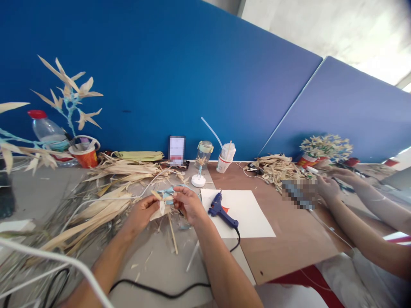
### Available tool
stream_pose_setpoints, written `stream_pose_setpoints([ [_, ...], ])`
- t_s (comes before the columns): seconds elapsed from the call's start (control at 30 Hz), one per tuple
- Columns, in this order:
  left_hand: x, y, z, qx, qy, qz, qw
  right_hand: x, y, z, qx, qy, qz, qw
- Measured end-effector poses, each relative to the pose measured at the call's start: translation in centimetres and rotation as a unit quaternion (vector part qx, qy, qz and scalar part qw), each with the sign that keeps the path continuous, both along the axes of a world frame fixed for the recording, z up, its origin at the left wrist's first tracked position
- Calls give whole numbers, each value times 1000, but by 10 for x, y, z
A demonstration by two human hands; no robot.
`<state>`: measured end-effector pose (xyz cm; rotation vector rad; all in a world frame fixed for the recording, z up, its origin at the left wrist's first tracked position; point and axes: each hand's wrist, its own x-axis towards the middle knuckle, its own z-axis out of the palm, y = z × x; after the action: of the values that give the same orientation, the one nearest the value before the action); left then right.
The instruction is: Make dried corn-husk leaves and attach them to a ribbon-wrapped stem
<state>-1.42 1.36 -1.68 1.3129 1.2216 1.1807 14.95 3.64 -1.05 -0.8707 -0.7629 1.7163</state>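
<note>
Here's the husk (162,208), raised between both hands, well short of the surface's (160,273) back edge, pale tip toward the near edge! Left hand (143,214) pinches one side, right hand (191,206) the other, nearer the glue gun (223,211).

1. A small husk flower (162,206), pale cream and tan, is spreading its narrow petals between the fingertips of the left hand (145,212) and the right hand (190,205).
2. One tan petal is angling up and leftward, another is reaching toward the right fingertips, and a whiter one is pointing downward.
3. Light blue material (167,191) is showing just behind the flower; whether it is joining the petals is unclear.
</note>
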Motion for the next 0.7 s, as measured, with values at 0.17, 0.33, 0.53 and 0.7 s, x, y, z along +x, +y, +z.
stream_pose_setpoints([
  [0.17, 1, -2, 3, -20, -22, -12, 999, 1, 0, -1, -12, 20, 8, 1000],
  [0.33, 0, -3, 1, -22, -31, -20, 999, 0, 1, -1, -22, 45, 15, 999],
  [0.53, -3, 0, -5, -13, -48, 4, 999, 2, 3, 1, -37, 47, -5, 998],
  [0.7, -7, 2, -4, -19, -36, 37, 998, 5, 7, 1, -25, 2, -57, 998],
])
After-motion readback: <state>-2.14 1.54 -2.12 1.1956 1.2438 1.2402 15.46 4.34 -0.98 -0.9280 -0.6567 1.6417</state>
